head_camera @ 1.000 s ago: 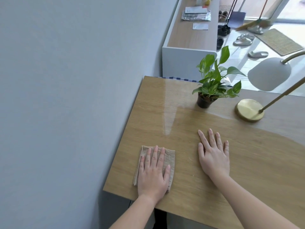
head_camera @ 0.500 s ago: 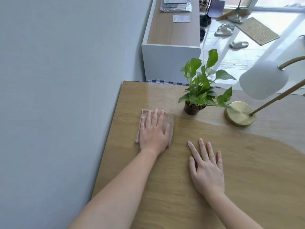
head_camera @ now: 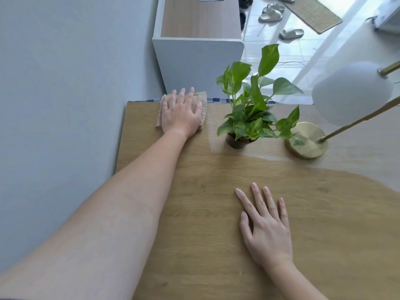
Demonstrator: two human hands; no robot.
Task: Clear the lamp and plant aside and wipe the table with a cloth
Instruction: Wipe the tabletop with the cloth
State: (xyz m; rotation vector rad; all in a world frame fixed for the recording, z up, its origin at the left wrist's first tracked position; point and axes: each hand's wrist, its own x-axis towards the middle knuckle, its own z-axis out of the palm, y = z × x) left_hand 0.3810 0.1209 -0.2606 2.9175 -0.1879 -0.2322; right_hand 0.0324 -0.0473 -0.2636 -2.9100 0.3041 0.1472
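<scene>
Your right hand (head_camera: 267,229) lies flat and empty, fingers spread, on the light wooden bench (head_camera: 194,213). Beyond it stand the green potted plant (head_camera: 249,118) and brass-based white-shaded lamp (head_camera: 306,140). Left of them, your left hand (head_camera: 181,114) presses flat, fingers extended, on the folded beige cloth (head_camera: 202,109) at the bench's far edge.

The surface (head_camera: 205,224) runs along a wall (head_camera: 65,83) on its left. At the far left corner of the surface lies the cloth (head_camera: 203,109), flat under the left hand (head_camera: 180,114), whose fingers (head_camera: 180,94) reach the far edge. To the right of the cloth, near the far edge, stands the plant (head_camera: 251,113), and just right of it the lamp (head_camera: 307,140), its shade hanging above the surface's right part. The right hand (head_camera: 267,230) lies flat on the near middle of the surface, well apart from both. Beyond the far edge stands a cabinet (head_camera: 199,61) against the wall; right of it, on the floor (head_camera: 281,53), lie slippers (head_camera: 291,34) and a mat (head_camera: 313,13).
</scene>
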